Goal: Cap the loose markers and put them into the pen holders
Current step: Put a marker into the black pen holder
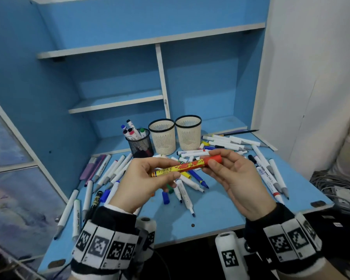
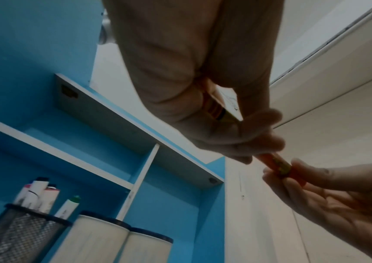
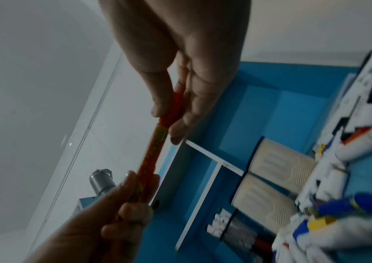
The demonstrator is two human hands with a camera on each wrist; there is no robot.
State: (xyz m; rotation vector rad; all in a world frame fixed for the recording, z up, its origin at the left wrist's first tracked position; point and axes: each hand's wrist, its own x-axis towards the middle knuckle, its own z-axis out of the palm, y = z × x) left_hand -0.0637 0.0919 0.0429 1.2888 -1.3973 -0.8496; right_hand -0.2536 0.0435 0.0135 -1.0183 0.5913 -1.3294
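Both hands are raised above the middle of the blue table (image 1: 220, 211), sharing one marker (image 1: 182, 167) between them. The left hand (image 1: 143, 182) pinches the yellow-and-red barrel between thumb and curled fingers (image 3: 126, 210). The right hand (image 1: 236, 178) pinches the red cap (image 1: 213, 159), which sits on the marker's right end; whether it is pushed fully home I cannot tell. The marker lies nearly level, tipped slightly up to the right, clear of the table.

Near the back edge stand three holders in a row: a black mesh holder (image 1: 140, 145) on the left with several capped markers upright in it, then two cream holders (image 1: 163, 137) touching each other. Loose markers (image 1: 187, 187) and caps lie scattered under the hands and out to the left and right edges, some uncapped. A blue cap (image 1: 165, 198) lies by itself near the middle.
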